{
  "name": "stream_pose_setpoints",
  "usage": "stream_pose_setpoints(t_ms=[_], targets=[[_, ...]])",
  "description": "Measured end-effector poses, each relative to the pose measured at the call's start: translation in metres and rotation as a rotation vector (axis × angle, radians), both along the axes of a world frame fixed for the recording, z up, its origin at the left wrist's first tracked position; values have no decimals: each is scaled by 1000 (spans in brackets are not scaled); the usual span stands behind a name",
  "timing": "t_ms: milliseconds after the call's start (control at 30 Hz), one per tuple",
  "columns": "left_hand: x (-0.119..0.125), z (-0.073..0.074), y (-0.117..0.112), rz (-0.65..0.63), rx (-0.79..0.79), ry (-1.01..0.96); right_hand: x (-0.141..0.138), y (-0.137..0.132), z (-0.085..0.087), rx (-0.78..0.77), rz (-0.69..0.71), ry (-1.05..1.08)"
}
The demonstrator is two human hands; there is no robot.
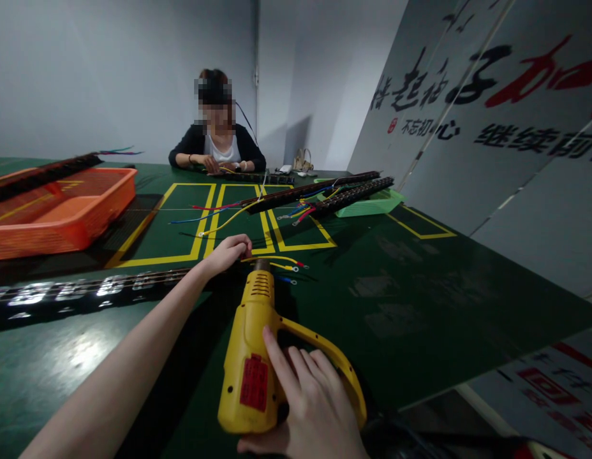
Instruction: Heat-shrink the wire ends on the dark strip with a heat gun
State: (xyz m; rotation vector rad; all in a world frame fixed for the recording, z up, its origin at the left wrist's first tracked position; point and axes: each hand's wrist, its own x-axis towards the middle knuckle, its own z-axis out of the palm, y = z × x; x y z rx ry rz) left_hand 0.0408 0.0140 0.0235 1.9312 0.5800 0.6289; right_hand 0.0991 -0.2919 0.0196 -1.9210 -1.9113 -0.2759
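My right hand [308, 408] is wrapped round the handle of a yellow heat gun [252, 347] with a red label, its nozzle pointing away from me. Just beyond the nozzle lie thin yellow, red and blue wires with ring terminals [282, 262]. My left hand [228, 251] reaches forward with its fingers curled on the end of a long black terminal strip [85, 293], right where those wires come out. The strip runs off to the left across the green table [420, 299].
An orange mesh tray [61, 213] holding another black strip stands at the far left. More wired strips [325, 191] rest over a green tray [377, 203] at the back. A person sits across the table [217, 150]. White printed boards [492, 127] lean on the right.
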Motion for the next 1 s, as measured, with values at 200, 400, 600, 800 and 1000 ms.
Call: stream_pose_setpoints(t_ms=[200, 400, 600, 800, 1000], targets=[[-1, 2, -3, -17, 41, 1, 23, -12, -2, -1, -95, -60], [-5, 4, -8, 67, 77, -64, 40, -23, -7, -23, -204, -91], [-53, 1, -28, 296, 635, 367, 53, -29, -4, -70, -324, -57], [-103, -8, -41, 321, 957, 642, 59, -30, 1, -73, -428, -87], [-127, 0, -45, 306, 1062, 576, 60, -30, 5, -140, -413, -77]])
